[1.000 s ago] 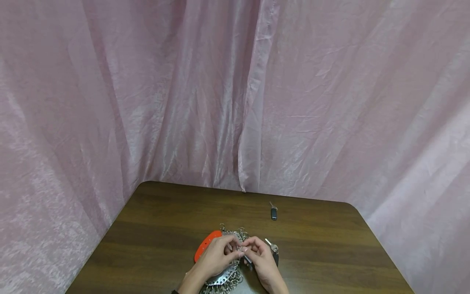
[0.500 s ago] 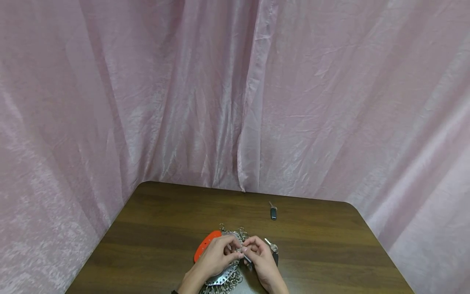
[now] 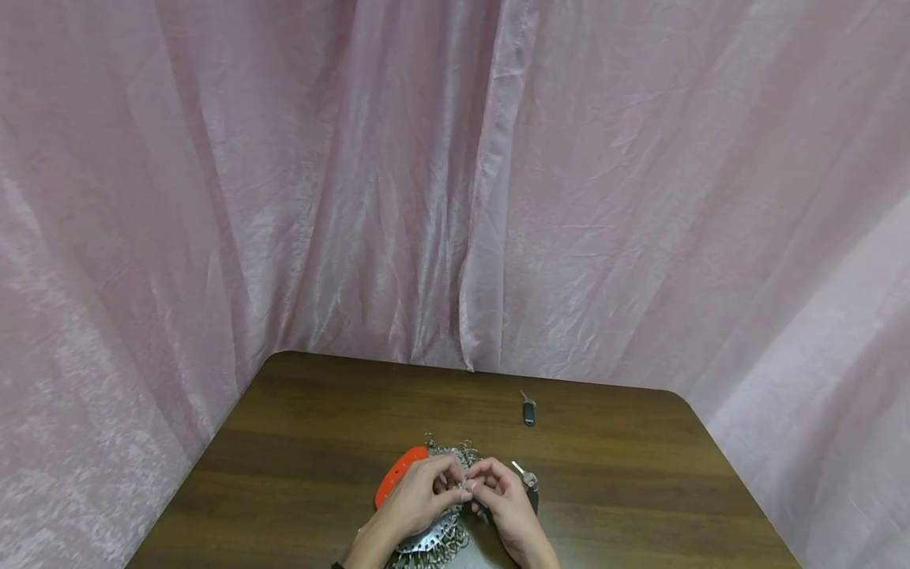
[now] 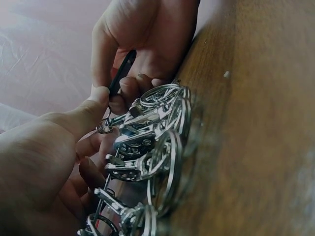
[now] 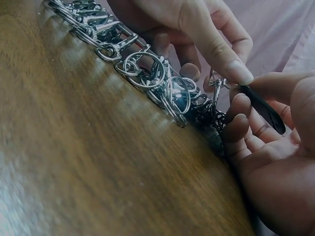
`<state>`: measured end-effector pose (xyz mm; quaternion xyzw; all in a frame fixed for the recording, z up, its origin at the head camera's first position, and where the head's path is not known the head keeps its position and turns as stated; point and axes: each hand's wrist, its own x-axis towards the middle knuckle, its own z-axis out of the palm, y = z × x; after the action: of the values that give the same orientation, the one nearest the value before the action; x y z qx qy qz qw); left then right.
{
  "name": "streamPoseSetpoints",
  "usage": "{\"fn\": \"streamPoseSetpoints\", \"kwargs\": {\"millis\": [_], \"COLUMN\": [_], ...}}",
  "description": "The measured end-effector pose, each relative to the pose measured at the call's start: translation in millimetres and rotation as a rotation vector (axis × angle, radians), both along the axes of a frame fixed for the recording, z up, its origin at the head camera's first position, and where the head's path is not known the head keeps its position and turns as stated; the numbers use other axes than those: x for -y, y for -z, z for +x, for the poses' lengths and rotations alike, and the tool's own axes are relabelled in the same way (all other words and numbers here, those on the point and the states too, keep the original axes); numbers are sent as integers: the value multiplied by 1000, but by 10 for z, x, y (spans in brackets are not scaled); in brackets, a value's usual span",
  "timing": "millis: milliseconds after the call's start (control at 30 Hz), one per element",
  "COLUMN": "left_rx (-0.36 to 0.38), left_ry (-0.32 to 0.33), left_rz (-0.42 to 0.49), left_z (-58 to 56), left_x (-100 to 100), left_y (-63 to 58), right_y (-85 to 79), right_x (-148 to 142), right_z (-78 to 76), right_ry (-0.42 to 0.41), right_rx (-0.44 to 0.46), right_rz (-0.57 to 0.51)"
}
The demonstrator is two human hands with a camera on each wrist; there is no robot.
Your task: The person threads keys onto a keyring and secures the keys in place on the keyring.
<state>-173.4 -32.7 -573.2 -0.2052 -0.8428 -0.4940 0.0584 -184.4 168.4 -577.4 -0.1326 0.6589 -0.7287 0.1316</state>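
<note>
The right hand (image 5: 275,162) grips a black key fob (image 5: 263,109), while the left hand (image 5: 197,29) pinches a metal clasp (image 5: 216,83) above piled key rings (image 5: 147,73) on the wooden table (image 5: 74,162).

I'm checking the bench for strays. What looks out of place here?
One dark key lies alone toward the table's far edge, apart from the heap of key rings and clasps that both hands work on. Nothing looks spilled or damaged.

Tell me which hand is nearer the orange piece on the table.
Left. The left hand lies right beside the orange piece, partly over it; the right hand works farther off, across the key rings.
</note>
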Motion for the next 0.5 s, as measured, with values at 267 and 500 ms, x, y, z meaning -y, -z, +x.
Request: {"fn": "streamPoseSetpoints", "kwargs": {"millis": [267,500], "left_rx": [9,6], "left_ry": [4,-1], "left_rz": [13,23], "left_z": [-21,-22], "left_x": [-3,-7], "left_y": [21,22], "right_y": [-11,-6], "right_x": [10,14], "right_z": [2,2], "right_ry": [54,58], "right_rx": [21,23], "right_rz": [-9,-11]}}
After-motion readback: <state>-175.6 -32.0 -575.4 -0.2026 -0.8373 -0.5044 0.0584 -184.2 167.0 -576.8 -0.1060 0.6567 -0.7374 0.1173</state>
